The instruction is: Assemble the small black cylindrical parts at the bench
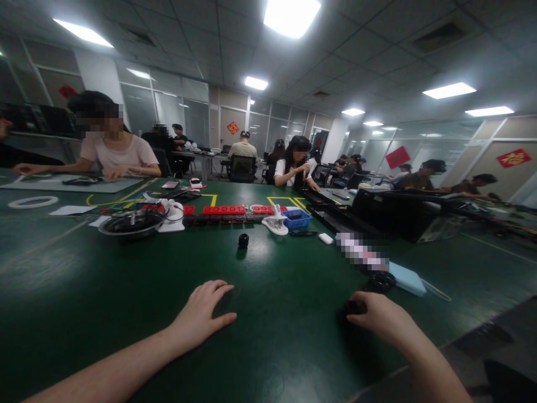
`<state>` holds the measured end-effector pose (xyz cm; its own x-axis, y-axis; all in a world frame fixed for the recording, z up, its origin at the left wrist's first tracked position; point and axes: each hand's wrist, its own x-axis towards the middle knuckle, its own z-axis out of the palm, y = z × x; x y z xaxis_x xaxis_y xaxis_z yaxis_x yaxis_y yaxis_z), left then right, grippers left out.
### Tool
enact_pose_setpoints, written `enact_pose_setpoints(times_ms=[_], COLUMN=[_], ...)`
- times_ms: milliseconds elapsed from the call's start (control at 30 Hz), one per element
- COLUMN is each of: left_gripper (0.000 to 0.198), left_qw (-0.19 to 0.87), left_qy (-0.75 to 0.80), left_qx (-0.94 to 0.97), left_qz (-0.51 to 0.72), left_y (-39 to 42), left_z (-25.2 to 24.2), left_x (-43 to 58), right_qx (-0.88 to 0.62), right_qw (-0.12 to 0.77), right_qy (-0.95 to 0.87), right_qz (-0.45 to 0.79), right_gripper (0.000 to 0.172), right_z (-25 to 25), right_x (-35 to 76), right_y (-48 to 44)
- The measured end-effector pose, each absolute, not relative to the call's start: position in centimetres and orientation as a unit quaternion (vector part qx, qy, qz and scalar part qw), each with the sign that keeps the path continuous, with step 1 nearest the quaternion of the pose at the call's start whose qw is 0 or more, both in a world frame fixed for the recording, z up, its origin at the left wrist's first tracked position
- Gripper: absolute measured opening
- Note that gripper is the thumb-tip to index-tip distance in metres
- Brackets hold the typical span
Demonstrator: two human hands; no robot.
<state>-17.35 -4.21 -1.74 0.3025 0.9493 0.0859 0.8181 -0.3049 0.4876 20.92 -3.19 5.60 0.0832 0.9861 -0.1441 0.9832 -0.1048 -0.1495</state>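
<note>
My left hand (205, 313) lies on the green tabletop (285, 347), thumb and fingers apart, with nothing in it. At the right, the fingers of my right hand (384, 316) are closed on a small dark object (352, 308). It is partly hidden by the fingers, and its kind cannot be made out. Beyond my hands, near the middle of the table, a small black rounded piece (243, 241) stands upright, apart from both hands. A black coiled item (381, 281) lies just past my right hand, beside a light blue flat box (406, 278).
Across the far side stand a metal bowl (126, 226) with dark items, red strips (224, 210), a white stand (276, 222) and a blue bin (297, 219). A white case (325, 239) lies near black panels (339, 219). Several people sit at tables around.
</note>
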Motion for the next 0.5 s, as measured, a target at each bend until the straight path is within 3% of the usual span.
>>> enact_pose_setpoints(times_ms=[100,333,500], left_gripper=[0.06,0.06,0.059], left_qw=[0.181,0.169,0.173], left_qy=[0.569,0.571,0.566], left_qx=[0.782,0.784,0.786], left_qz=[0.176,0.176,0.178], left_y=[-4.2,-4.4,-4.4], left_z=[-1.6,-1.4,-1.2], left_x=[-17.3,-17.1,-17.0], right_qx=[-0.762,-0.786,-0.799], right_qw=[-0.014,0.029,0.073], right_qy=[-0.642,-0.614,-0.595], right_qz=[0.08,0.072,0.041], right_gripper=[0.028,0.026,0.039], right_z=[5.4,3.5,1.5], right_x=[22.8,27.7,32.1], right_y=[-4.4,-5.1,-3.4])
